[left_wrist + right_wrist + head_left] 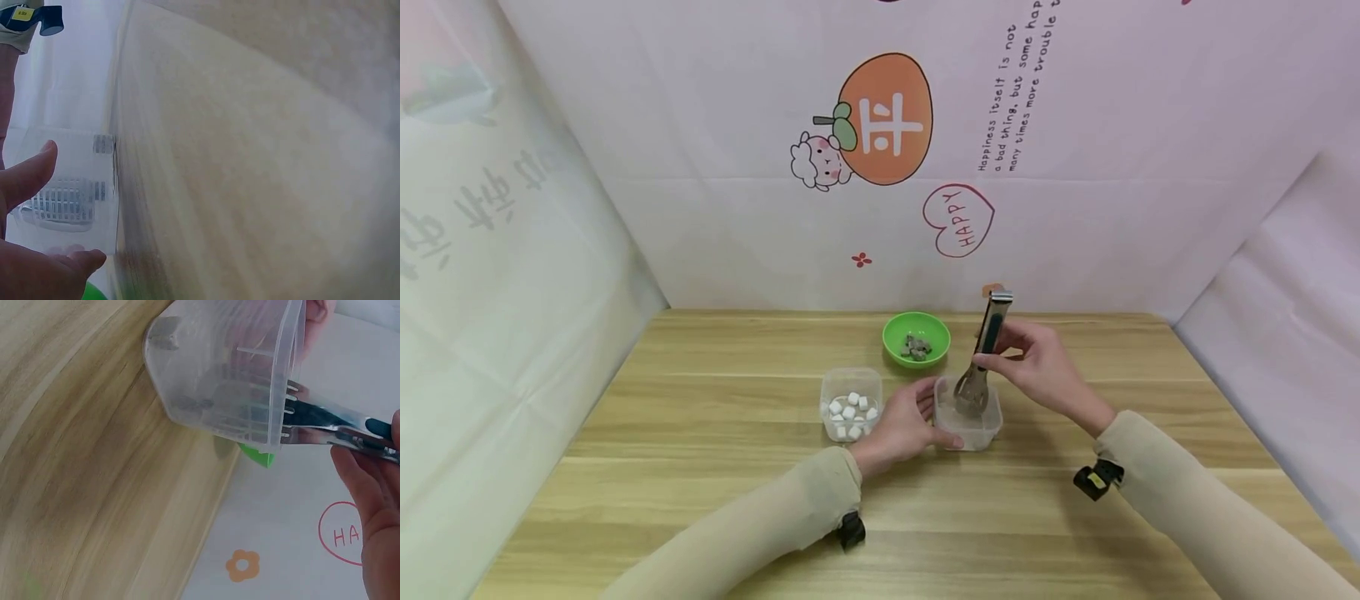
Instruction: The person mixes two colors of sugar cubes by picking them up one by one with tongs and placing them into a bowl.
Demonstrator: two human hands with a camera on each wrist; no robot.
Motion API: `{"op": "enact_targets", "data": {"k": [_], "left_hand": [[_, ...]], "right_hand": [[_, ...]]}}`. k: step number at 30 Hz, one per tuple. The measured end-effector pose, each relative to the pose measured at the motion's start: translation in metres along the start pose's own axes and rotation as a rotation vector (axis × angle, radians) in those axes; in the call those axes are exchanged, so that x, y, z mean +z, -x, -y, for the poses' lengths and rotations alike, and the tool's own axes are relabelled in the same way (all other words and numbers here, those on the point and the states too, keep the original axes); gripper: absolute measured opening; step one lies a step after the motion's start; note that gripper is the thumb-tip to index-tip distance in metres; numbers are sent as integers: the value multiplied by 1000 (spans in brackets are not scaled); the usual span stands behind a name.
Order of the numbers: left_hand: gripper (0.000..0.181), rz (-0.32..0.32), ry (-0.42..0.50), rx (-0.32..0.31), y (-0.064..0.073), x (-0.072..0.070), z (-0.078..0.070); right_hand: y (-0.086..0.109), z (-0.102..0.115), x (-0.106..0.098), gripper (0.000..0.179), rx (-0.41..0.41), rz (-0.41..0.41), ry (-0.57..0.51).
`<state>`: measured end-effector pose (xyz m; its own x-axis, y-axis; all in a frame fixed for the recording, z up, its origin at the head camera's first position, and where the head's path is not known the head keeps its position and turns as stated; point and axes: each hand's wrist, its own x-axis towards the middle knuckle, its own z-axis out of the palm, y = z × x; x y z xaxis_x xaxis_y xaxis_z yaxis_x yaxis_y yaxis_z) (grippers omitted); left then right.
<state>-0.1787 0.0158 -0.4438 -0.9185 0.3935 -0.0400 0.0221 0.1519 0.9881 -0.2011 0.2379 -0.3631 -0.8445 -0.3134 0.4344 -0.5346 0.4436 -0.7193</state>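
In the head view my right hand (1036,367) grips a pair of metal food tongs (990,333) by the handles. The tongs stand nearly upright, heads down inside a clear plastic container (977,437). My left hand (901,423) holds that container from its left, thumb at the near side and fingers at the far side. Through the wall in the right wrist view, greyish patches (164,334) show near the container's bottom. The slotted tong heads (61,203) appear through the plastic in the left wrist view, between thumb and fingers.
Left of my left hand stands another clear container (852,383) with several white cubes (848,412). Behind the two containers is a green bowl (891,350) holding several grey lumps (916,347). A printed white cloth (760,250) rises at the wooden table's (715,467) back edge.
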Motion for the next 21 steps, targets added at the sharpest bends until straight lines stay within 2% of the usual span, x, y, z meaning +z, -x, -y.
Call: {"op": "enact_targets", "data": {"k": [4, 12, 16, 21], "left_hand": [[102, 5, -2, 4, 0, 0, -1], [102, 7, -4, -5, 0, 0, -2], [101, 4, -5, -9, 0, -1, -2], [100, 1, -3, -5, 2, 0, -2]], "right_hand": [[1, -1, 2, 23, -16, 27, -42], [4, -4, 7, 20, -22, 6, 27], [3, -5, 9, 15, 15, -30, 58], [1, -5, 14, 15, 101, -105, 16]]}}
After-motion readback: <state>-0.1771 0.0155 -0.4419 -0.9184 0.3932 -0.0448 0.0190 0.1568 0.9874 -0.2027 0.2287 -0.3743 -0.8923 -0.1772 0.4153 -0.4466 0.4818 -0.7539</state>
